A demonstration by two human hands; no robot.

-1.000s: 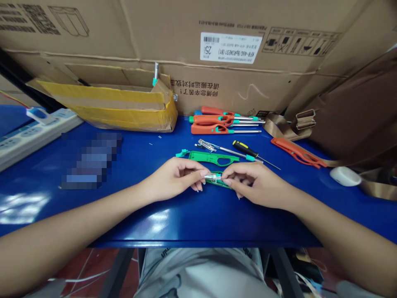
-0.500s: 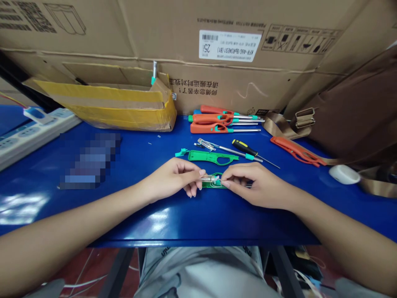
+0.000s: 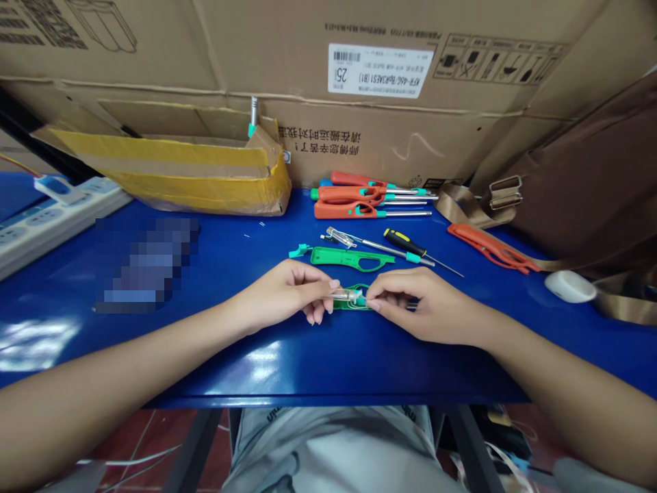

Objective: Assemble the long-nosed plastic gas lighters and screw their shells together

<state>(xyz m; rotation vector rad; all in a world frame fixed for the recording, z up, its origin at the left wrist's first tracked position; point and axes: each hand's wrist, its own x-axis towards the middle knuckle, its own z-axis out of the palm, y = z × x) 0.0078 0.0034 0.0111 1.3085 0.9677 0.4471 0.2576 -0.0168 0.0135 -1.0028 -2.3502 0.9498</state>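
Note:
My left hand pinches a clear lighter fuel tank between thumb and fingers. Close to the tank's valve end, my right hand is closed, thumb and index tips together beside a thin white tube; what they grip is too small to make out. Beneath both hands lies a green lighter shell half, partly covered by the fingers. Another green shell half rests just behind, with a teal trigger piece at its left. Beyond it are a second clear fuel tank and a metal lighter tube.
Several orange lighters are stacked before the big carton. A black-yellow screwdriver, an orange shell and a white mouse lie rightward. A yellow-taped box, a power strip and a blurred-out object are leftward.
My hands stay almost still, with the fuel tank held in the left. The teal part near my right fingertips shows a little more, and the view has shifted slightly.

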